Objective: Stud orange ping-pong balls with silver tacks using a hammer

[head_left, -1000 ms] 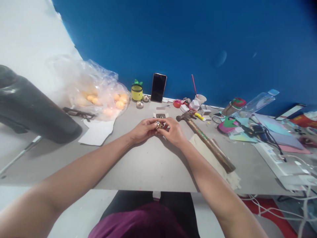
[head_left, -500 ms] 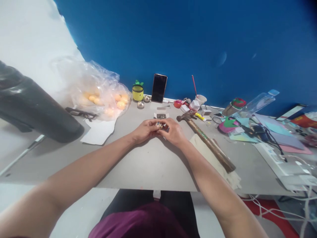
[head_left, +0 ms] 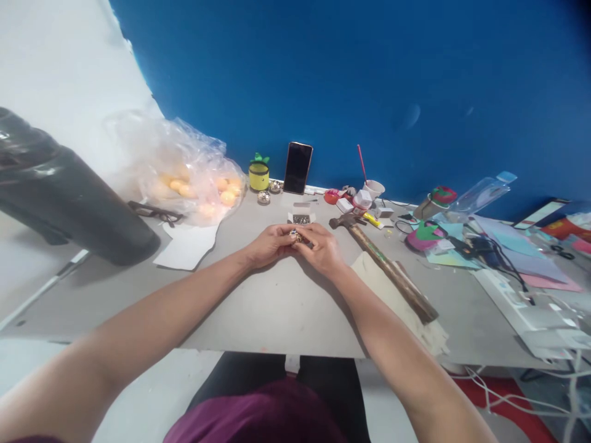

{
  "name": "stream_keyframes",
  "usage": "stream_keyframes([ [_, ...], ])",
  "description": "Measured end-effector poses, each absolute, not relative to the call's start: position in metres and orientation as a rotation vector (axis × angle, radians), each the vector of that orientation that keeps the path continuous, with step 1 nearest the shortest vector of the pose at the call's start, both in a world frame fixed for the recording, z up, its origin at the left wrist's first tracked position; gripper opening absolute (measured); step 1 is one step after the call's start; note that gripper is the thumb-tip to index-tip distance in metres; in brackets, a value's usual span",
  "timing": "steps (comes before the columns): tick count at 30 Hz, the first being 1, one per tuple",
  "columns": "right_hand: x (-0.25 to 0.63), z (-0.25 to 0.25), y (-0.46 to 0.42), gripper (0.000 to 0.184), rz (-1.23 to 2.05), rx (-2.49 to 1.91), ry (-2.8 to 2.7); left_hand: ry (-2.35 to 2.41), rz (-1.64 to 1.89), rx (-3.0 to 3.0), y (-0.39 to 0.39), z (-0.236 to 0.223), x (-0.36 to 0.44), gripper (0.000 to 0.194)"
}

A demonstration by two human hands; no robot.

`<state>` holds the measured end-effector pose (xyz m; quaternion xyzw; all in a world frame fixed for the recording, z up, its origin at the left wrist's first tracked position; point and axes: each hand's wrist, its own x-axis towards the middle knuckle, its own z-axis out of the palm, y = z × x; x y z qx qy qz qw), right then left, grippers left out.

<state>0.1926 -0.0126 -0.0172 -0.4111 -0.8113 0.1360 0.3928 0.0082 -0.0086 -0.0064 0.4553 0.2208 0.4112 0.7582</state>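
Both my hands meet at the middle of the grey table (head_left: 277,307). My left hand (head_left: 268,245) and my right hand (head_left: 323,248) pinch a small shiny metal piece (head_left: 294,235) between their fingertips; what it is I cannot make out. Just beyond the fingers lies a small open white box (head_left: 301,217) with dark metal bits in it. A hammer (head_left: 383,266) with a long wooden handle lies diagonally to the right of my right hand, its head near the box.
A clear plastic bag (head_left: 184,169) of orange fruit, black glasses (head_left: 154,212) and white paper (head_left: 187,246) lie at left beside a large black object (head_left: 69,197). A phone (head_left: 298,167) leans on the blue wall by a yellow cup (head_left: 258,175). Coloured paper, cables and a plastic bottle (head_left: 480,191) crowd the right.
The hands stay together on the small metal piece, with only slight finger movement. The view has drifted a little, so the table's things sit slightly lower and rightward in the picture.
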Motion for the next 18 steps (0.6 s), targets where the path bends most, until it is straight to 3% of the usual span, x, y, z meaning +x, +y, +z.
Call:
stream_keyframes([
  [6, 0.193, -0.009, -0.013, 0.038, 0.410, -1.056, -2.040, 0.481, 0.903, 0.925, -0.007, -0.006, 0.006, 0.034],
  [18, 0.195, -0.004, -0.013, 0.032, 0.493, -1.108, -2.027, 0.568, 0.930, 0.899, -0.009, -0.004, 0.008, 0.033],
])
